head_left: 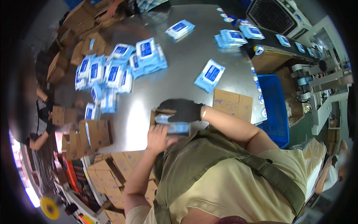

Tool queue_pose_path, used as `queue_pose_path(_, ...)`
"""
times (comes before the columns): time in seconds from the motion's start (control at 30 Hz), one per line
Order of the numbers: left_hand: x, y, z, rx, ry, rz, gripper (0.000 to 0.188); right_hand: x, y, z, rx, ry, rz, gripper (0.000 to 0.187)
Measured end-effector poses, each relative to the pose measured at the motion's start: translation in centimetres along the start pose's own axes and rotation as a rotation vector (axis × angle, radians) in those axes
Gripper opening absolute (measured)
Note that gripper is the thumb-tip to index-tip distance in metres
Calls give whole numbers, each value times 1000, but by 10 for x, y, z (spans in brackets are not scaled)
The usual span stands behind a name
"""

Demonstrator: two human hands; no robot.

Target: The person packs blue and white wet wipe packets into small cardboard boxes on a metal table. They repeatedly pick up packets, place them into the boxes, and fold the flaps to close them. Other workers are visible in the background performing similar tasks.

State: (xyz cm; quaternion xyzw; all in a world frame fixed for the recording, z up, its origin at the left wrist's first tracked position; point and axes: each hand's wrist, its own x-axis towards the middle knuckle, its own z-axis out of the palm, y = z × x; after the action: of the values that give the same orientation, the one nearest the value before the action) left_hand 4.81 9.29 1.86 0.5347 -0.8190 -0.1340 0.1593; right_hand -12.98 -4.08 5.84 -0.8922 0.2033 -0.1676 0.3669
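A small open cardboard box [152, 117] stands at the near edge of the metal table, against my body. Blue and white soft packs of wipes [179, 128] lie inside it. My left hand [158, 139] is bare and closed on the box's near left side, thumb pointing right. Over the far side and a raised flap bends my right hand [181, 110], in a black glove; its fingers are curled at the box, their tips partly hidden. Just beyond it to the right are a single wipes pack [210, 75] and a flattened cardboard piece [233, 104].
Heaped wipes packs [113, 72] cover the table's left half. Cartons [95, 134] stand at its left edge. A conveyor [274, 41] carries packs at the far right, above a blue crate [274, 112]. Stacked cartons [108, 175] sit below left. A co-worker's gloved hands [48, 115] hold a box at left.
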Motion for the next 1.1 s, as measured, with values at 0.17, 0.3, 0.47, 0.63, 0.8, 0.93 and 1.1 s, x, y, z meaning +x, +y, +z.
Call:
queue_pose_path(0.17, -11, -12, 1, 186, -119, -18, 26, -96, 165, -80, 919, 885, 461, 31)
queue_pose_path(0.3, -55, -35, -5, 254, 147, -564, 22, -176, 287, -140, 1685, 1290, 663, 57)
queue_pose_path(0.47, -103, -115, -33, 222, 370, -1171, 38, -162, 419, -267, 910, 1893, 398, 62)
queue_pose_path(0.63, -121, -134, -55, 360, 338, -1395, 33, -110, 462, -304, 1094, 1678, 635, 59)
queue_pose_path(0.8, -111, -119, -48, 353, 274, -1449, 35, -36, 377, -259, 1187, 1180, 781, 56)
queue_pose_path(0.93, -132, -144, -44, 364, 280, -1403, 38, 46, 359, -171, 1057, 812, 511, 49)
queue_pose_path(1.1, -137, -157, -47, 480, 269, -1513, 34, 190, 294, -55, 394, 652, 736, 75)
